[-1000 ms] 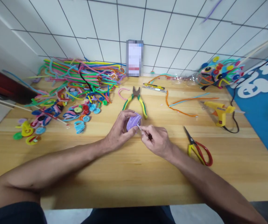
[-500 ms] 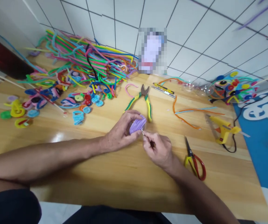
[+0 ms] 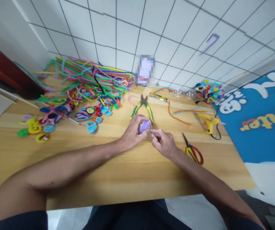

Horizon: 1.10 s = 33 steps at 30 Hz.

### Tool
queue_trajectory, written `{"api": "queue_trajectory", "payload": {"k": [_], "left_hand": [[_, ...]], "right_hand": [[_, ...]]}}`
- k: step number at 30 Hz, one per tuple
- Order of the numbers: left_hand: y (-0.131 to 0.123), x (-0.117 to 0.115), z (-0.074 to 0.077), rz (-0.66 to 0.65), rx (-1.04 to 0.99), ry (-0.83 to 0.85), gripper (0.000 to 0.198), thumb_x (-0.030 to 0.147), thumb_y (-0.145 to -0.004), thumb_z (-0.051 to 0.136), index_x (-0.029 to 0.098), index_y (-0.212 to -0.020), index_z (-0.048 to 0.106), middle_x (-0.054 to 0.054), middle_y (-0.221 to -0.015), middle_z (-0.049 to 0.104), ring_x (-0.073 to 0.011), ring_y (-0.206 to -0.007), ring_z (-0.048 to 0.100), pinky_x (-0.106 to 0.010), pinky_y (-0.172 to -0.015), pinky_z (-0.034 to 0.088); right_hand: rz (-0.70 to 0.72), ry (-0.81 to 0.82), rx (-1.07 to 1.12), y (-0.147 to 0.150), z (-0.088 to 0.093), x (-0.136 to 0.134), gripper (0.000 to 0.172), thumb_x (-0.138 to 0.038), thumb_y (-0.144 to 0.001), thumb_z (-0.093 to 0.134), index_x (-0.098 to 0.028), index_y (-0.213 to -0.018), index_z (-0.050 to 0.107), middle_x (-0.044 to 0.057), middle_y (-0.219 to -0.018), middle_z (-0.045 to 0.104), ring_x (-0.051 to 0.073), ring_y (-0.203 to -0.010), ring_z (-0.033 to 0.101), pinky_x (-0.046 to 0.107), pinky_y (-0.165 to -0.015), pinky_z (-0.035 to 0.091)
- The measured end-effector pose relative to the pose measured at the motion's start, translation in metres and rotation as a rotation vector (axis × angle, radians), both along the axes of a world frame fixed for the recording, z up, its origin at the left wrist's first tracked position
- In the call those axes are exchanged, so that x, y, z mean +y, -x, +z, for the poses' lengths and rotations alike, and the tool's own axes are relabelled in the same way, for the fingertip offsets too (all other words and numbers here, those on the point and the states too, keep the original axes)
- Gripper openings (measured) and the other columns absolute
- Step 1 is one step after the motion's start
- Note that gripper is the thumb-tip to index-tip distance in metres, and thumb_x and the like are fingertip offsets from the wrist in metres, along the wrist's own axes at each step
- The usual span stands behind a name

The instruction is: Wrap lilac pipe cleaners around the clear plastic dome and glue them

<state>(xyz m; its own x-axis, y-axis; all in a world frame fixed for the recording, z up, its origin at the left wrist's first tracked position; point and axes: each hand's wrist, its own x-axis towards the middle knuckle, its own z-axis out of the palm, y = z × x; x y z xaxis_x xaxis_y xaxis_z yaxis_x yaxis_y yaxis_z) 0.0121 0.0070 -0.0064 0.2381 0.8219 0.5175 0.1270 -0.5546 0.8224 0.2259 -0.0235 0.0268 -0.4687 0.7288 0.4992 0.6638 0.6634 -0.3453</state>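
My left hand [image 3: 134, 133] is closed around a purple bundle of pipe cleaner [image 3: 144, 126], which seems to be wrapped on a clear round piece. Just right of it, my right hand [image 3: 163, 142] pinches a small thin silvery piece [image 3: 150, 130] whose tip meets the bundle's lower right edge; its kind is too small to tell. Behind the left hand, pliers [image 3: 144, 101] with green and yellow handles lie spread on the table. Scissors [image 3: 192, 149] with one red and one yellow handle rest to the right of my right hand.
A heap of pipe cleaners [image 3: 87, 75] covers the back left of the wooden table [image 3: 118, 179], with coiled shapes [image 3: 92, 127] before it. A yellow glue gun [image 3: 208, 123] with a cord lies right. A phone [image 3: 145, 70] leans on the tiled wall; a colourful fish [image 3: 209, 92] sits back right.
My head view has shifted, so the table's things appear lower and mostly farther left. Both hands keep their hold, with the silvery piece still at the purple bundle's edge.
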Motion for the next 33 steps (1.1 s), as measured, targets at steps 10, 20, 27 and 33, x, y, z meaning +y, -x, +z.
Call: {"api": "queue_trajectory", "payload": {"k": [10,20,27,33], "left_hand": [[-0.008,0.004,-0.005,0.012,-0.073,0.002,0.037,0.022,-0.093,0.07,0.023,-0.129,0.059,-0.01,-0.13,0.065,-0.028,-0.126,0.064,-0.047,-0.113,0.054],[-0.004,0.003,-0.008,-0.016,-0.044,0.01,0.039,0.027,-0.097,0.07,0.023,-0.134,0.06,-0.012,-0.137,0.063,-0.0279,-0.135,0.061,-0.048,-0.117,0.052],[0.003,0.008,-0.012,-0.051,-0.054,0.109,0.041,0.033,-0.098,0.071,0.024,-0.135,0.059,-0.01,-0.137,0.061,-0.0249,-0.129,0.064,-0.043,-0.112,0.055],[0.011,0.007,-0.006,-0.039,-0.026,0.172,0.049,0.053,-0.1,0.072,0.023,-0.135,0.057,-0.011,-0.138,0.062,-0.0254,-0.128,0.066,-0.045,-0.113,0.057]], "right_hand": [[-0.136,-0.213,0.095,0.016,-0.018,-0.006,0.017,-0.018,-0.104,0.06,-0.019,-0.114,0.073,-0.005,-0.06,0.071,0.012,-0.042,0.059,0.022,-0.05,0.047],[-0.129,-0.206,0.088,0.012,-0.023,-0.008,0.019,-0.015,-0.102,0.061,-0.019,-0.113,0.075,0.003,-0.078,0.082,0.013,-0.055,0.071,0.023,-0.061,0.059],[-0.114,-0.132,0.138,0.019,-0.031,-0.006,0.018,-0.016,-0.104,0.059,-0.019,-0.115,0.072,0.004,-0.083,0.083,0.013,-0.063,0.074,0.022,-0.066,0.057],[-0.163,-0.039,0.072,0.028,-0.031,-0.001,0.016,-0.019,-0.106,0.063,-0.02,-0.116,0.074,0.004,-0.086,0.083,0.016,-0.073,0.078,0.023,-0.067,0.051]]}}
